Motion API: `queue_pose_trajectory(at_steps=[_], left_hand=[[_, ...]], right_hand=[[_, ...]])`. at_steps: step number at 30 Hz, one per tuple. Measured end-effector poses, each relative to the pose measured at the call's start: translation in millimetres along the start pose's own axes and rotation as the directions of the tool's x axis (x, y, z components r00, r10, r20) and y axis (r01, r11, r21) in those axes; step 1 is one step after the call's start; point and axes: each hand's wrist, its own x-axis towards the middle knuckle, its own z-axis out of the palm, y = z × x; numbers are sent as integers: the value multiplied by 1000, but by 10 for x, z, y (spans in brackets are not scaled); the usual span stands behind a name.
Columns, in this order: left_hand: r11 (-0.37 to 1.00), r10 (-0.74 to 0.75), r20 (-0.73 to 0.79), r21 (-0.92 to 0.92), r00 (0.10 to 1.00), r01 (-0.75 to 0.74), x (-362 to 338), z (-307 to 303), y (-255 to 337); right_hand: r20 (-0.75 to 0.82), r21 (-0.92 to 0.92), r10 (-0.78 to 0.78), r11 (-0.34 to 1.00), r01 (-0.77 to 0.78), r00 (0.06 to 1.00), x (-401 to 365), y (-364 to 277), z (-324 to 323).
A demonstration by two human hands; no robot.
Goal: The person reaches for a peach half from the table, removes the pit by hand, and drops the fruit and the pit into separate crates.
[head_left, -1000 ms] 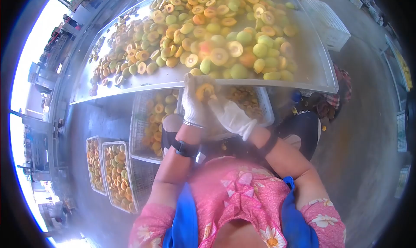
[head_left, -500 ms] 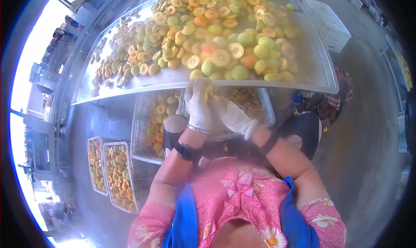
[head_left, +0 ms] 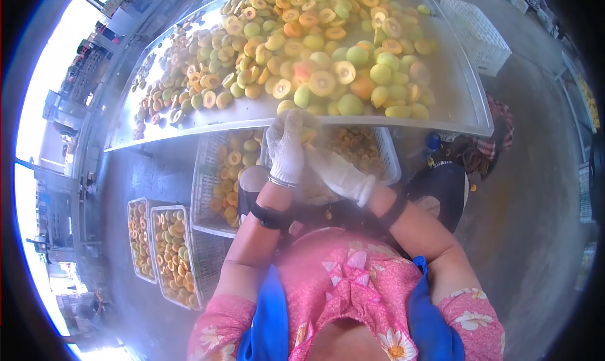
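Just under the near rim of a metal counter (head_left: 452, 93), two white-gloved hands are held close together in front of the person's body. The left hand (head_left: 287, 148) is raised to the rim, its fingers bent round a yellowish fruit piece (head_left: 308, 135) – small and blurred, and partly covered by the glove. The right hand (head_left: 341, 175) angles in from the other side, its fingertips close to that piece; they are too hazy to tell whether they grip it or only rest near it.

On the counter lies a broad heap of fruit (head_left: 322, 83), green to orange, much of it halved with the cut faces showing. Beneath the rim, a left crate (head_left: 201, 194) holds more yellow-orange fruit, and a right crate (head_left: 392, 156) behind the hands holds smaller orange-brown pieces. Further left, two floor crates (head_left: 188, 250) stand side by side, filled with halves. Beyond the counter's right side is a white crate (head_left: 480, 38) – its contents cannot be made out. Dark bands circle both wrists, and a pink floral top (head_left: 350, 266) shows between blue straps (head_left: 265, 320).
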Motion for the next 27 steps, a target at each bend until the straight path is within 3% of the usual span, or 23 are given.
queue_pose_trajectory(at_steps=[2, 3, 4, 5, 7, 9, 11, 12, 14, 15, 17, 19, 20, 21, 22, 23, 24, 25, 26, 27], left_hand=[[996, 37, 145, 76, 989, -49, 65, -78, -72], [996, 37, 139, 75, 990, -48, 56, -97, -28], [999, -47, 246, 16, 968, 44, 30, -109, 44], [990, -120, 355, -32, 927, 141, 18, -132, 84], [992, -122, 371, 24, 921, 122, 34, -215, -10], [978, -137, 478, 204, 868, 43, -16, -196, 116], [987, -129, 447, 143, 885, 72, -47, -221, 81], [988, -147, 408, 9, 901, 157, -50, -262, -3], [901, -208, 376, -284, 903, 326, -142, -267, 3], [901, -203, 371, -291, 906, 321, -159, -274, -25], [718, -340, 262, -548, 903, 429, -181, -307, -141], [658, -325, 266, -626, 908, 418, -110, -355, -209], [649, -381, 118, -672, 917, 357, -77, -361, -171], [644, -435, -29, -708, 900, 288, -57, -372, -130], [587, -417, -12, -767, 909, 259, -72, -450, -69], [678, -329, -91, -716, 940, 168, -134, -528, 87], [720, -207, -102, -689, 973, 81, 8, -859, -120], [832, -203, -345, -554, 916, -24, 34, -953, -32], [948, -124, -379, -318, 917, -3, 74, -1192, 14], [977, -140, -408, -205, 902, 59, -32, -1080, 377]], right_hand=[[92, -3, 98, 995, -98, 991, -48, -63, -87], [126, -7, 130, 991, -130, 983, -59, -167, -142], [281, 119, 404, 886, -449, 871, -48, -519, -242], [454, 183, 596, 665, -724, 662, -46, -705, -287], [435, 232, 502, 740, -632, 748, -133, -334, -188], [534, 308, 531, 603, -736, 658, -136, -459, -232], [642, 331, 532, 457, -825, 552, -118, -625, -289], [712, 328, 515, 357, -875, 477, -101, -674, -295], [698, 348, 494, 397, -849, 517, -135, -596, -161], [712, 375, 473, 368, -851, 519, -158, -576, -145], [728, 391, 456, 336, -857, 512, -170, -573, -147], [845, 427, 329, 58, -902, 421, -114, -579, -178], [868, 472, 197, -42, -881, 456, -117, -526, -153], [873, 464, 193, -39, -885, 449, -131, -486, -132], [839, 523, 192, -29, -852, 509, -150, -451, -117], [800, 583, 189, -19, -812, 570, -183, -452, -93], [784, 609, 216, -90, -788, 582, -186, -389, -103], [786, 607, 210, -87, -790, 581, -192, -353, -103], [704, 680, 357, -87, -728, 614, -202, -322, -103], [603, 746, 497, -76, -661, 624, -195, -304, -108]])
